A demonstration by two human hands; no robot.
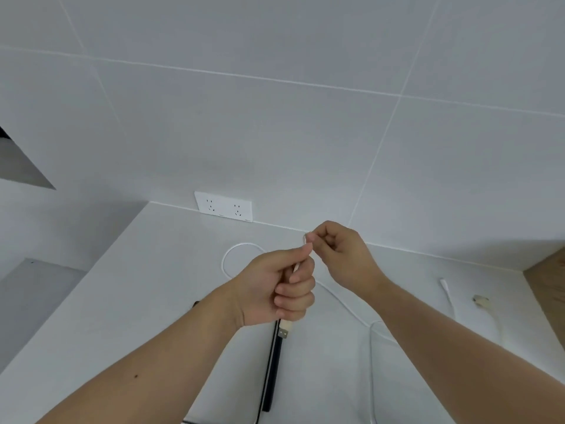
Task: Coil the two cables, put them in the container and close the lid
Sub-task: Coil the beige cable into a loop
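My left hand (281,286) is closed on a white cable (345,304), whose USB plug (284,332) sticks out below the fist. My right hand (336,249) pinches the same cable just above the left thumb. From the hands the cable loops back over the white counter (137,301) toward the wall and also trails down to the right. A second white cable (449,296) lies on the counter at the right, with its small plug end (480,299) beside it. A black container edge (275,368) shows below my left hand, mostly hidden by my forearms.
A white double wall socket (224,207) sits at the back of the counter. A wooden panel (547,289) borders the counter at the right. At the left the counter's edge drops to a lower grey surface (33,304).
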